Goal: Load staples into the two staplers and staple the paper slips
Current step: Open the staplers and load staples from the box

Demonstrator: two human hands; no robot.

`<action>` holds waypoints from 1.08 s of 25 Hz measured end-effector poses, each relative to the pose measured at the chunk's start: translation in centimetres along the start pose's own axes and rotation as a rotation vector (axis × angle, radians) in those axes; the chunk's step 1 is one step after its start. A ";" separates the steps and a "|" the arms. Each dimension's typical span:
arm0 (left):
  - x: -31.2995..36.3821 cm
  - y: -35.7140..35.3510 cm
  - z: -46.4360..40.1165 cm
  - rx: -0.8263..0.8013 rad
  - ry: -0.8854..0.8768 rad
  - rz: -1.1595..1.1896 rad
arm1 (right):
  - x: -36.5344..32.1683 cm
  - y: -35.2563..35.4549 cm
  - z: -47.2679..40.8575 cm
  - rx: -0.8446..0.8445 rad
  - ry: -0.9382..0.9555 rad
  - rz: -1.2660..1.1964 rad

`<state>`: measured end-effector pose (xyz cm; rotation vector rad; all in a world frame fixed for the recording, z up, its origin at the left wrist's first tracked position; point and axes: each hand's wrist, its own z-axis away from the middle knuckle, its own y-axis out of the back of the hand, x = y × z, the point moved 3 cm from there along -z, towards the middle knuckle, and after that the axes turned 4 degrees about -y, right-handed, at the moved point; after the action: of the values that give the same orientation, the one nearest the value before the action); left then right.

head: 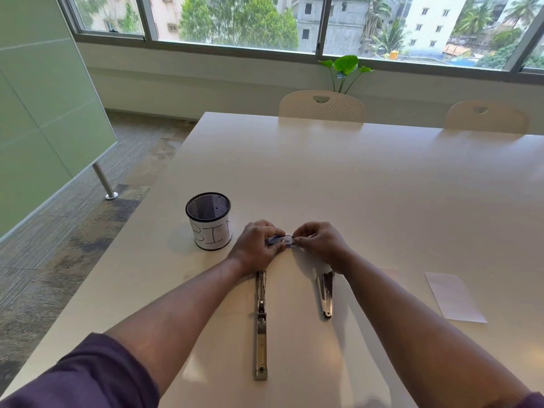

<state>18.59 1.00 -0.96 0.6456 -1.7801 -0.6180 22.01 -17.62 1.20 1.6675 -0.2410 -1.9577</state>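
Hands meet over the white table [368, 184], and between them I see a small blue-and-white staple box [281, 240]. My left hand [259, 245] is curled around the box's left end, fingers wrapped over the top and thumb underneath, gripping it. My right hand [319, 241] pinches the box's right end with fingertips drawn together on it; whether the flap there is open I cannot tell, since the box is small and partly covered by the fingers. Just below the left wrist, running back toward me, lies a long metal stapler [261, 325] swung fully open and flat on the table, its far tip hidden under that wrist. Below the right wrist, a shorter metal stapler [326, 294] lies with its arms spread in a narrow V, the hinge end pointing toward me. The two staplers sit apart, roughly parallel, one under each forearm. Off to the right of my right forearm, well apart from it, a white paper slip [454, 297] lies flat. Just left of my left hand, near but not touching, stands a black mesh cup [209, 220] wrapped in a white label with "BIN" hand-lettered on it. Purple sleeves [88, 375] are pushed up on both arms.
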 end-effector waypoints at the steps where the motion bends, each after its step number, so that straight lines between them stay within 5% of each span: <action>1: 0.0 0.0 0.0 -0.001 0.000 0.001 | 0.0 0.0 0.0 0.001 -0.001 0.003; 21: 0.0 0.0 0.0 -0.011 -0.004 -0.015 | -0.7 0.1 0.2 -0.163 -0.087 -0.180; 27: 0.0 0.1 0.0 -0.011 -0.012 -0.015 | -0.7 -0.2 0.5 -0.315 -0.003 0.095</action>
<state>18.53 1.05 -0.92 0.6500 -1.7836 -0.6425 21.53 -17.21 1.80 1.4238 -0.0102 -1.8203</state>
